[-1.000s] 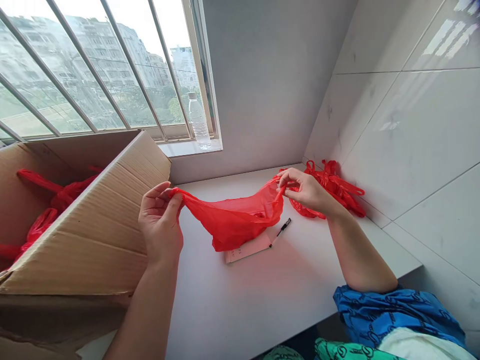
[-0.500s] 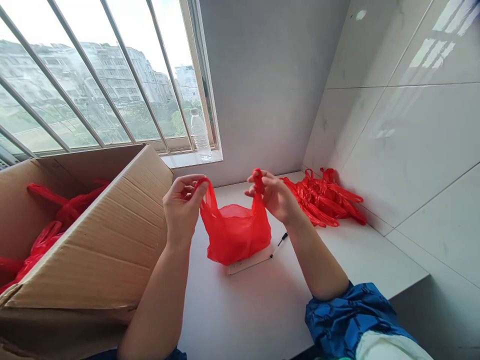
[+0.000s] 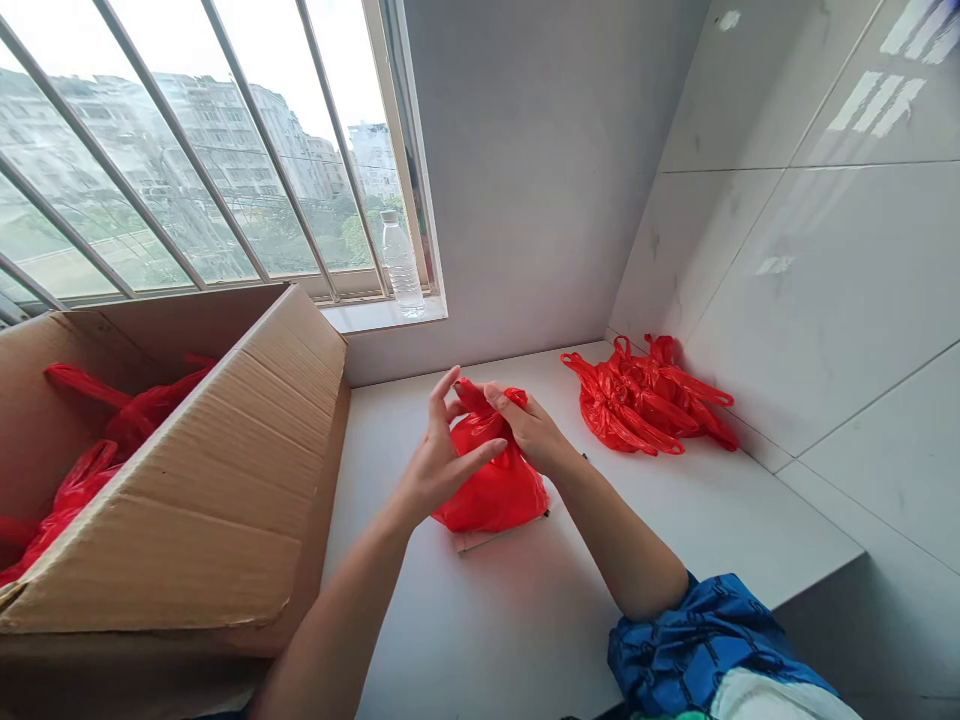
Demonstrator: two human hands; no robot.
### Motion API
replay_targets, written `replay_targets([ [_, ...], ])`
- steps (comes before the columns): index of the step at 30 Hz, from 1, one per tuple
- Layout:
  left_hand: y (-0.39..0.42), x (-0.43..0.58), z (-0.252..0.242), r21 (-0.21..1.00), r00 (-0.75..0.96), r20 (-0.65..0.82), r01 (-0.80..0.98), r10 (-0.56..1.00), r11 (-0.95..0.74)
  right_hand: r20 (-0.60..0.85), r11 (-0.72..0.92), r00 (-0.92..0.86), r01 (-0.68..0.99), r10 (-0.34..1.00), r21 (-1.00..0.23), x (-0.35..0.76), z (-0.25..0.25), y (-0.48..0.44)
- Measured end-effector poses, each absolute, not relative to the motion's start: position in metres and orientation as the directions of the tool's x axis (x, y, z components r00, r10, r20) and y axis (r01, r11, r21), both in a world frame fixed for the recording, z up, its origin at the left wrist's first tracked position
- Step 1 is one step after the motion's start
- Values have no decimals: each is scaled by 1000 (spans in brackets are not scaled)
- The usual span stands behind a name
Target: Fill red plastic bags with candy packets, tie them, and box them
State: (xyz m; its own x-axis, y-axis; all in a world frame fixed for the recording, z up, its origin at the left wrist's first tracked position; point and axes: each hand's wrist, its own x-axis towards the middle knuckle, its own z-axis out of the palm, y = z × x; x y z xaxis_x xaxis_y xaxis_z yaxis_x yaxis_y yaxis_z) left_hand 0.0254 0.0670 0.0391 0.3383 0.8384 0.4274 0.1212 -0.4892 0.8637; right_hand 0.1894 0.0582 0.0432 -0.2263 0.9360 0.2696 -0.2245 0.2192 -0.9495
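Note:
A red plastic bag [image 3: 491, 495] stands on the white table, its top gathered and twisted together. My right hand [image 3: 529, 425] is closed on the gathered top, thumb pressed against the plastic. At the bag's left side is my left hand [image 3: 442, 465], thumb stretched across the front and index finger raised, spread apart; its other fingers are partly hidden behind the red plastic. Under the bag lies a flat, pale, thin-edged object [image 3: 472, 544], mostly covered, so I cannot tell its kind.
A large cardboard box [image 3: 202, 470] holding red plastic bags [image 3: 142, 415] stands at the left. Several red bags [image 3: 645, 400] lie piled at the back right of the table [image 3: 465, 640], against the tiled wall. A clear bottle [image 3: 403, 265] stands on the windowsill.
My hands have come together over the bag. Its two handles, held apart before, are now gathered at the top, and my left hand's pinch has opened. The pen beside the bag is now mostly hidden.

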Motion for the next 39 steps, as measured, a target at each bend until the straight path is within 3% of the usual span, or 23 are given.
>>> replay_targets([
  [4, 70, 22, 28, 987, 534, 142, -11, 834, -161, 308, 251, -228, -247, 924, -936, 202, 39, 67],
  [8, 73, 14, 26, 988, 488, 10, -137, 873, 66, 316, 317, -430, -72, 846, -946, 215, 40, 68],
  [10, 73, 12, 26, 967, 467, -42, -203, 883, 153, 343, 411, -449, 61, 825, -910, 217, 39, 65],
  [13, 74, 11, 25, 965, 475, -72, -191, 877, 182, 513, 584, -283, 323, 811, -745, 209, 33, 63],
  [16, 74, 10, 25, 976, 512, -91, -126, 854, 179, 671, 650, -189, 529, 717, -545, 197, 25, 64],
  [19, 72, 8, 25, 981, 513, -79, -114, 855, 159, 745, 666, -194, 624, 639, -409, 192, 20, 64],
  [22, 70, 7, 27, 987, 383, 4, -148, 924, 58, 764, 653, -199, 671, 614, -351, 198, 19, 61],
  [24, 71, 6, 26, 988, 277, 89, -150, 957, -48, 741, 639, -199, 672, 642, -373, 205, 17, 56],
  [27, 83, 1, 14, 976, 107, 181, -144, 978, -165, 659, 612, -177, 598, 730, -517, 217, 7, 41],
  [32, 99, -19, -30, 980, -220, 79, -161, 972, -116, 358, 382, -141, 450, 923, -807, 251, -24, 10],
  [36, 78, -42, -55, 995, -161, 93, -19, 983, -97, 137, 204, -194, 386, 971, -900, 287, -47, -4],
  [39, 59, -54, -54, 978, -102, 80, 201, 992, -59, 196, 208, -82, 553, 977, -807, 301, -58, -2],
])
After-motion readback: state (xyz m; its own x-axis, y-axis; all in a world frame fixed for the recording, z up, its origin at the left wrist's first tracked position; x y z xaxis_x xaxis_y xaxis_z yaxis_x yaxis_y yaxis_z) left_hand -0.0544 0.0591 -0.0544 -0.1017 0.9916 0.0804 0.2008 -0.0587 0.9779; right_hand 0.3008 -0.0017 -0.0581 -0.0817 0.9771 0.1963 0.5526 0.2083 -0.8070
